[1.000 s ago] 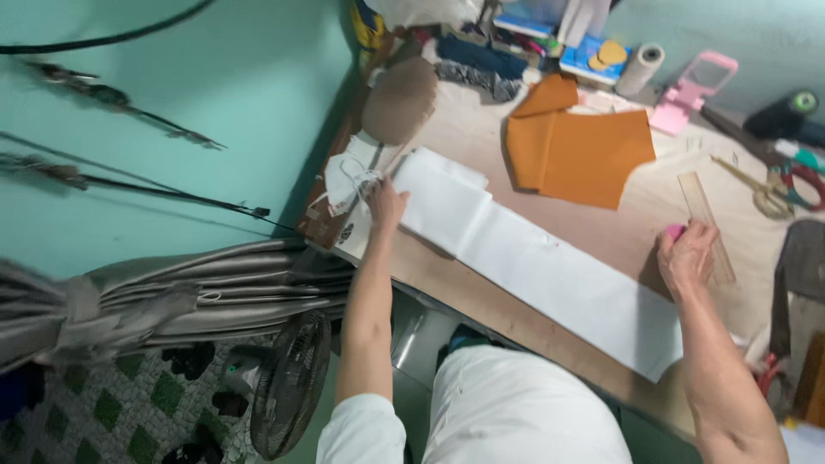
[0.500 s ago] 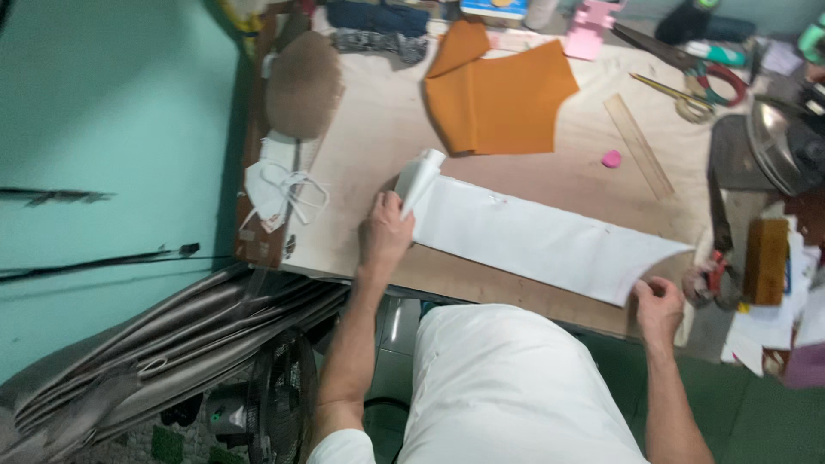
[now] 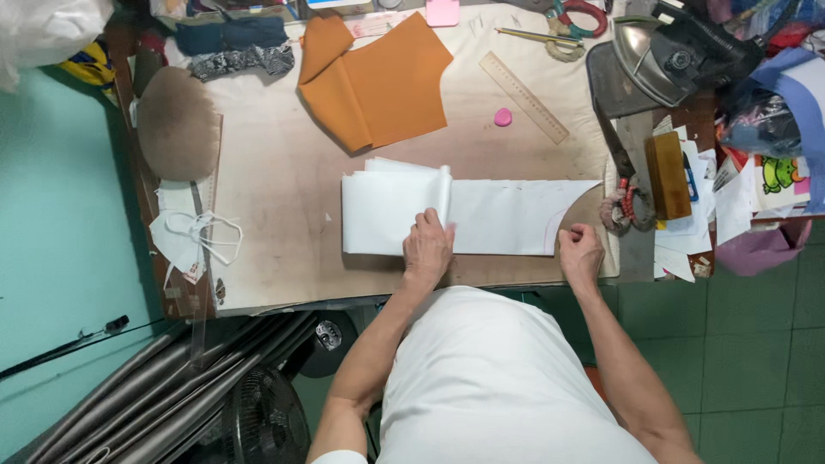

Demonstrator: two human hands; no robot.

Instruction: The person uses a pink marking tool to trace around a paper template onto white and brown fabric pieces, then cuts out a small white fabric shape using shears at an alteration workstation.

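A long strip of white fabric (image 3: 507, 215) lies on the worn work table (image 3: 275, 232), its left part folded over into a thick stack (image 3: 382, 210). My left hand (image 3: 427, 249) presses on the fold's near edge, fingers curled over the turned layer. My right hand (image 3: 580, 253) rests at the table's front edge, touching the strip's curved right end, which carries a thin red drawn line.
Orange cut fabric (image 3: 378, 82) lies at the back, with a clear ruler (image 3: 524, 96) and pink chalk (image 3: 503, 117) to its right. An iron (image 3: 657, 56), a brown block (image 3: 668, 174) and clutter fill the right side. A brown pressing pad (image 3: 176, 122) and white mask (image 3: 193, 241) sit left.
The white strip's left end has been folded rightward over itself; my left hand moved right with it. My right hand stayed at the strip's right end. The camera view shifted.
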